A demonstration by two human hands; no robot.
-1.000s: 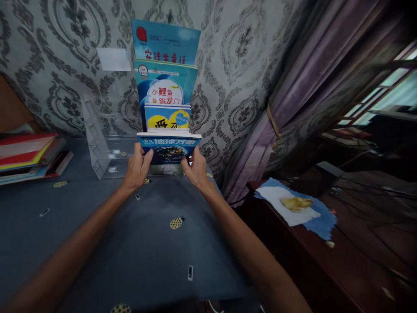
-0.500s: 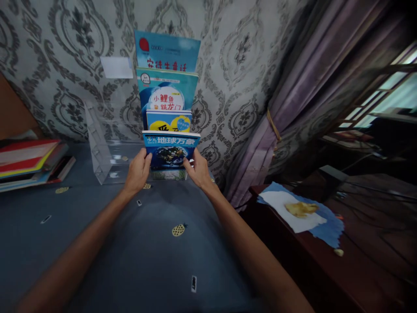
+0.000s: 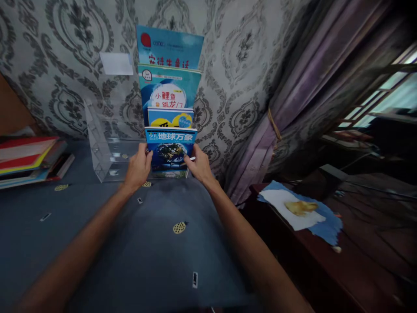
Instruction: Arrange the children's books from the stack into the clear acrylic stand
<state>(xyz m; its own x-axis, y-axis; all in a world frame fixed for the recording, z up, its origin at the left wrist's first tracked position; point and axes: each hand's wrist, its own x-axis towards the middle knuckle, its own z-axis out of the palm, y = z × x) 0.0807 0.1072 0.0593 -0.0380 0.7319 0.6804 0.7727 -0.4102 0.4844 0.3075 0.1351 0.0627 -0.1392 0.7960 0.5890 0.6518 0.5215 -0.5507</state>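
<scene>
Between my two hands stands a blue magazine [image 3: 170, 152] with a globe on its cover, slightly tilted back. My left hand [image 3: 139, 167] grips its left edge, thumb at the front. On the opposite edge my right hand [image 3: 199, 164] is closed, thumb lying on the cover. Behind the magazine rise a blue-and-yellow book [image 3: 171, 118], a teal book [image 3: 171, 87] and a taller blue book [image 3: 170, 45], stepped one above another. They stand in a clear plastic rack [image 3: 97, 143], whose bare left part shows beside them. A strip of another cover shows below the magazine.
A stack of books and folders [image 3: 29, 158] lies at the left on the blue tablecloth [image 3: 130, 256]. Patterned wallpaper backs the table, with a white card [image 3: 116, 64] on it. A tied purple curtain [image 3: 260, 148] hangs right, near a dark red table [image 3: 312, 256] bearing a blue cloth [image 3: 330, 226].
The magazine has come down a little and sits straighter against the books behind, covering more of the strip below it. Both hands keep their hold. The view has shifted slightly.
</scene>
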